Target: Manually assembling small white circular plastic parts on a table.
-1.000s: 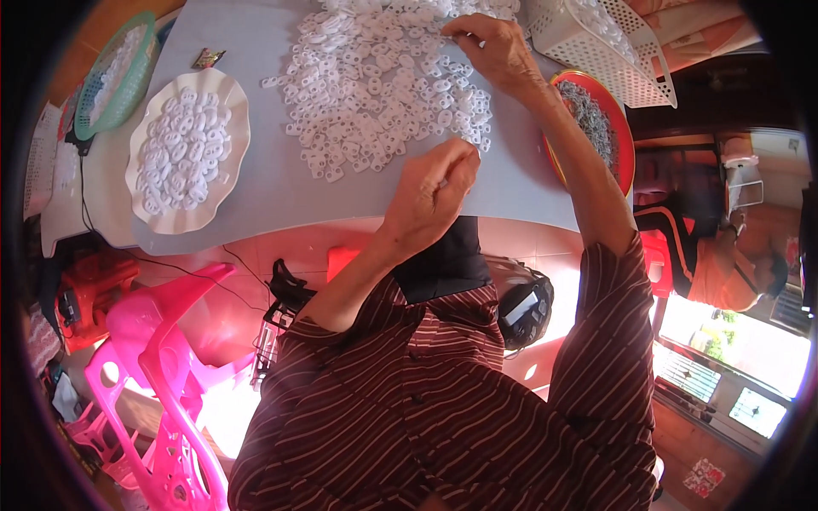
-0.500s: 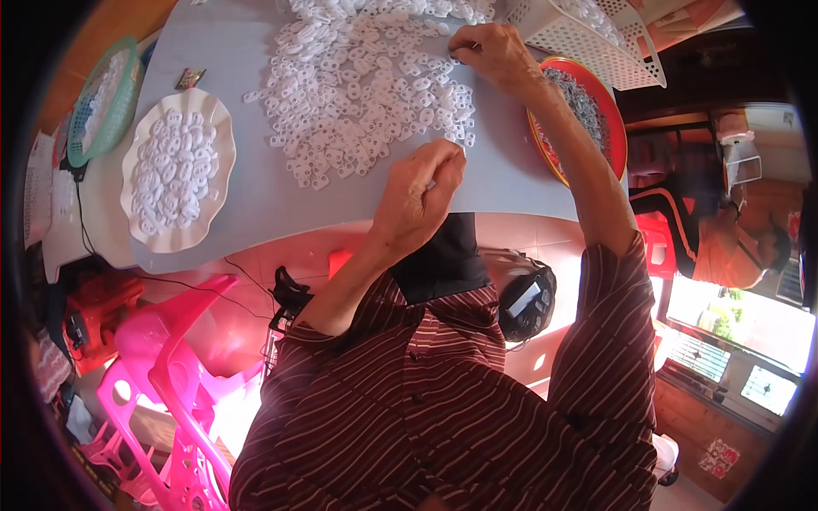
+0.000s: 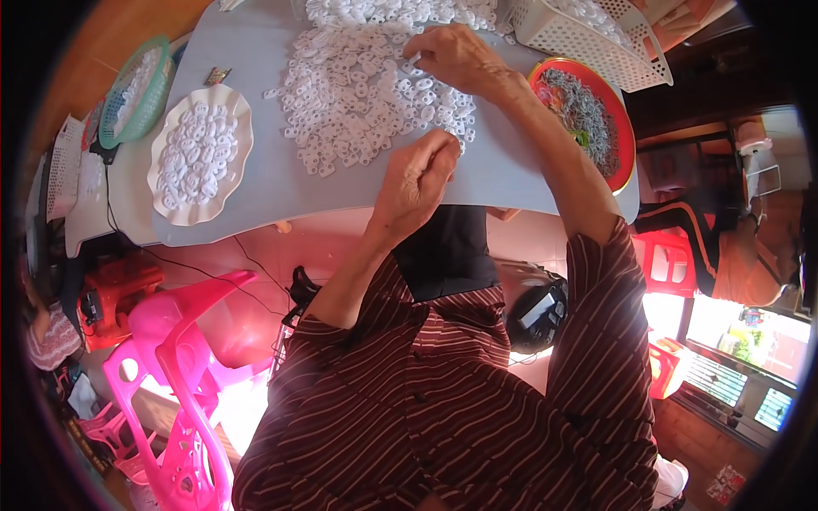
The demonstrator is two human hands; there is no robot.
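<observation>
**While both hands work the heap of white plastic pieces: condition at the table**

While the right hand [image 3: 456, 58] rests on the heap of small white plastic pieces [image 3: 366, 85], its fingers are curled narrow upon them; whether a piece is pinched cannot be told. The left hand [image 3: 417, 175] hangs at the near edge of the heap, fingers bunched tight, contents hidden.

The heap lies spread across the far middle of the grey table [image 3: 273, 183]; the pieces are flat, rounded and pierced. A scalloped white plate [image 3: 170, 213] holding more of them sits well to the left. A green mesh basket [image 3: 115, 115] stands beyond it. A red round tray [image 3: 626, 149] of grey wiry bits lies to the right, with a white lattice basket [image 3: 588, 43] behind it. A pink plastic chair [image 3: 179, 341] stands below the table's left edge
</observation>
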